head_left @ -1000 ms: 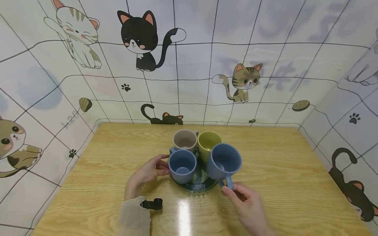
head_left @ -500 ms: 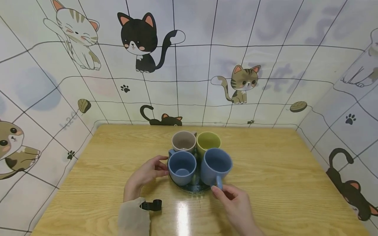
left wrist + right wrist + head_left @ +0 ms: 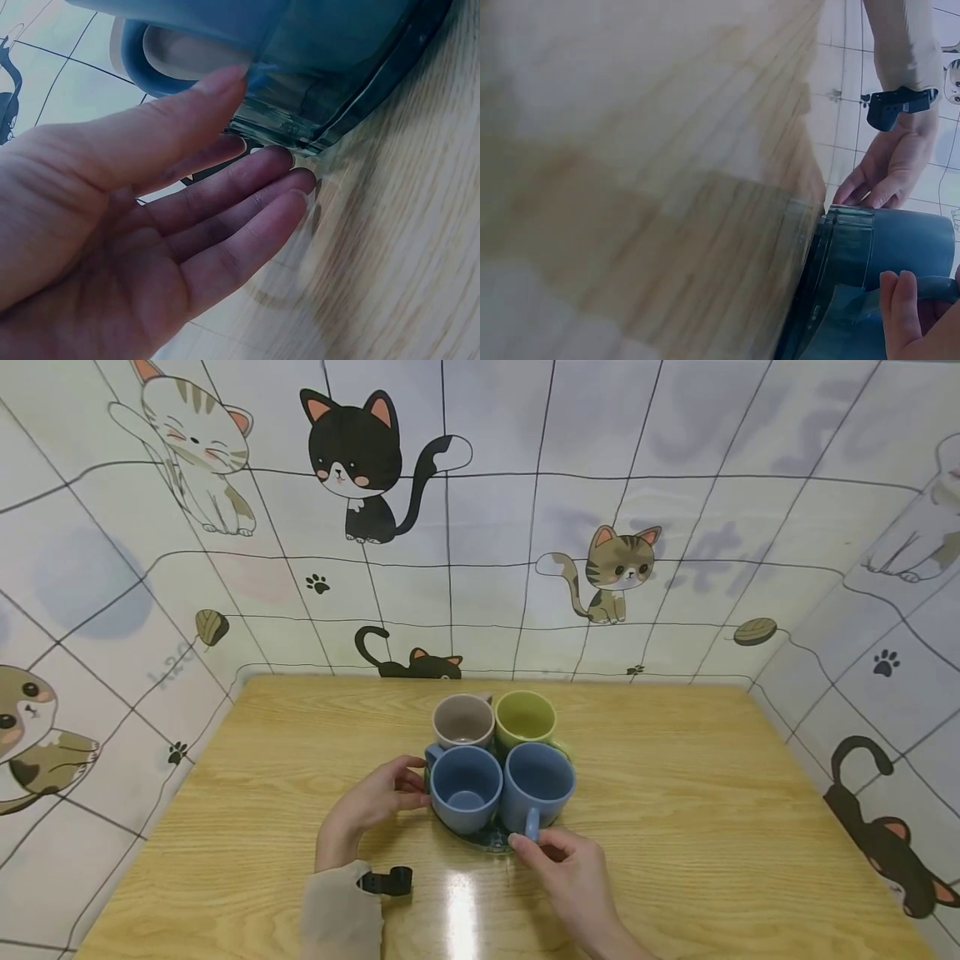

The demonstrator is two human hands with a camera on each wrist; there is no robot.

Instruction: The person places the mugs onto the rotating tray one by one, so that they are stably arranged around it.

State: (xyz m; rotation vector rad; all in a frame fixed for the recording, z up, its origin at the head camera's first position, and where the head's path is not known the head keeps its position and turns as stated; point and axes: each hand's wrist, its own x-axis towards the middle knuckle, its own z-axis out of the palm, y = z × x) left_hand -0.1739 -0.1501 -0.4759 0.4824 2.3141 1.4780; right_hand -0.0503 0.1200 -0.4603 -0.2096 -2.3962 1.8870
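On a dark glass dish [image 3: 491,838] stand two blue cups, a taupe cup [image 3: 462,720] and a yellow-green cup [image 3: 527,717]. My right hand [image 3: 572,875] pinches the handle of the front-right blue cup [image 3: 537,787], which sits beside the front-left blue cup [image 3: 465,792]. In the right wrist view, fingertips [image 3: 900,289] grip that handle. At the dish's left side rests my left hand [image 3: 378,800], near the front-left cup's handle. Its fingers [image 3: 240,244] are extended, with their tips at the glass edge [image 3: 311,142]. The base of the front-right cup is partly hidden.
A wood-grain table [image 3: 300,727] bears the dish. Behind it and on both sides rise white sheets with grid lines and printed cats [image 3: 352,452]. A black strap [image 3: 386,881] circles my left wrist.
My right hand has moved left and lowered the blue cup from above the dish's right side into place beside the other blue cup. The left hand has stayed put.
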